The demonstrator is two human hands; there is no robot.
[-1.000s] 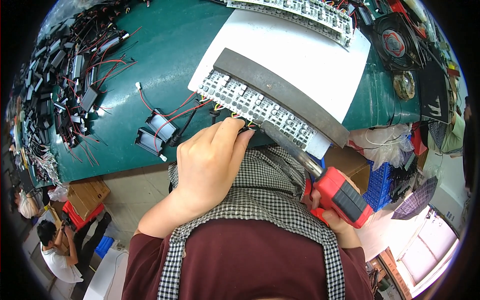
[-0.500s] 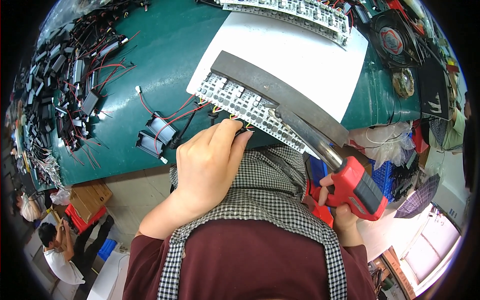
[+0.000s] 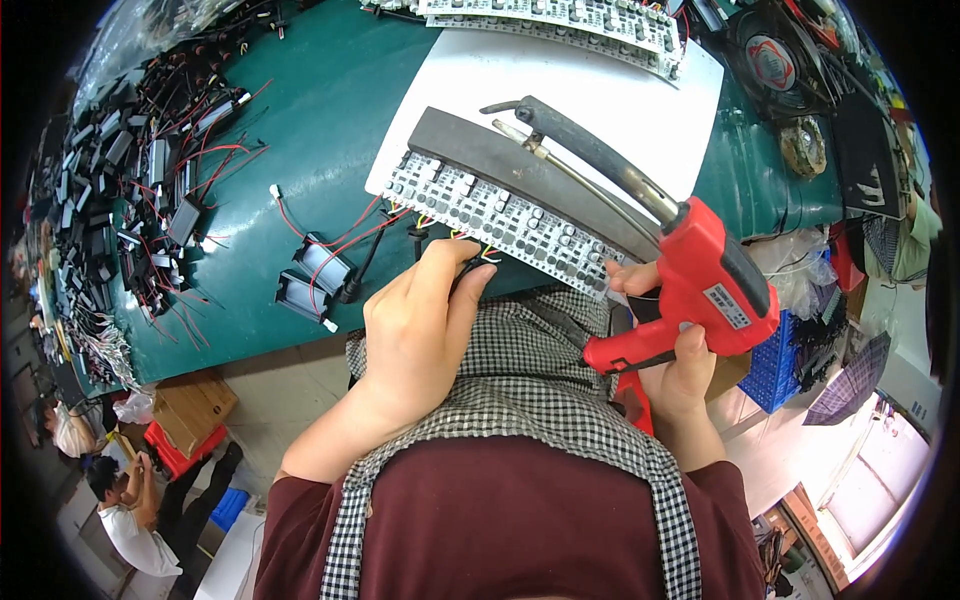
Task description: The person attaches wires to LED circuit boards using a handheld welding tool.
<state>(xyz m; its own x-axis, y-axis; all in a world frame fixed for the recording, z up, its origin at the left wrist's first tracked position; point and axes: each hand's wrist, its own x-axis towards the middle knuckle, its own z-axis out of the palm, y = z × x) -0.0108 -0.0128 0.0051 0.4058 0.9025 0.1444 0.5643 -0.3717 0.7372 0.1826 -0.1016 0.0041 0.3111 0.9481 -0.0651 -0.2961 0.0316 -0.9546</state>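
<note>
A long white circuit board strip [image 3: 505,218] lies at the table's near edge, against a dark grey bar [image 3: 470,150]. Coloured wires stick out along its near side. My left hand [image 3: 412,325] is closed in a pinch on a black cable [image 3: 468,268], whose thin wire ends [image 3: 489,253] meet the board edge. My right hand [image 3: 683,378] grips a red soldering gun [image 3: 715,285]. Its metal feed tube and dark barrel point up and left above the bar, apart from the board. Fingers of the right hand reach past the gun to the board's right end.
White paper [image 3: 590,105] lies under the bar, with more circuit boards [image 3: 560,20] stacked at its far side. Two small grey cases [image 3: 318,272] with red wires sit left of my hand. A heap of black parts [image 3: 150,180] covers the far left. A fan [image 3: 775,62] stands far right.
The soldering gun has lifted off the board, its tip swinging up and away. My right hand has risen, bringing fingers to the board's right end. The left hand stays at the wires.
</note>
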